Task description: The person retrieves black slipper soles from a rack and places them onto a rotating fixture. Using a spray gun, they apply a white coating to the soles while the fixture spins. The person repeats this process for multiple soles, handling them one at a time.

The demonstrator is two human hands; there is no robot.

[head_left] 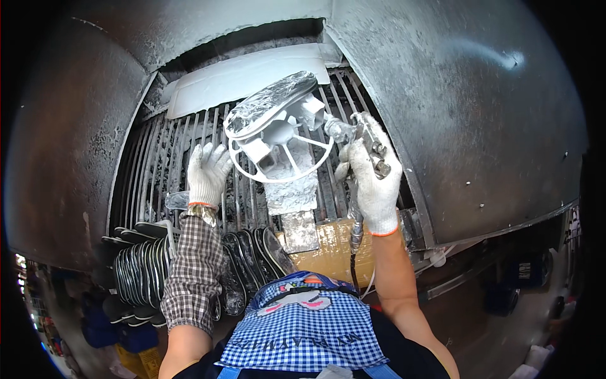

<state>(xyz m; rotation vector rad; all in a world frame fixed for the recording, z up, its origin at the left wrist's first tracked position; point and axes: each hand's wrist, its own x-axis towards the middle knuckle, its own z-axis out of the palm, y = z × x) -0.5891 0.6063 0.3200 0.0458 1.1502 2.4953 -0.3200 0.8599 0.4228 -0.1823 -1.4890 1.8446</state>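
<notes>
Our right hand (374, 183) grips the spray gun (369, 142), aimed at the sole (271, 101) on the wheel stand (281, 148). Our left hand (208, 170), fingers spread, rests by the wheel's rim. The sole looks light, stiff and wet-coated; best turned by the rim.

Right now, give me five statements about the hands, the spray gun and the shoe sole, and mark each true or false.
1. The right hand holds a spray gun. True.
2. Both hands are bare. False: both wear white gloves.
3. A shoe sole sits on top of the round wire stand. True.
4. The left hand grips the spray gun. False: it is at the stand's rim, fingers spread.
5. Dark soles are stacked at lower left. True.
</notes>
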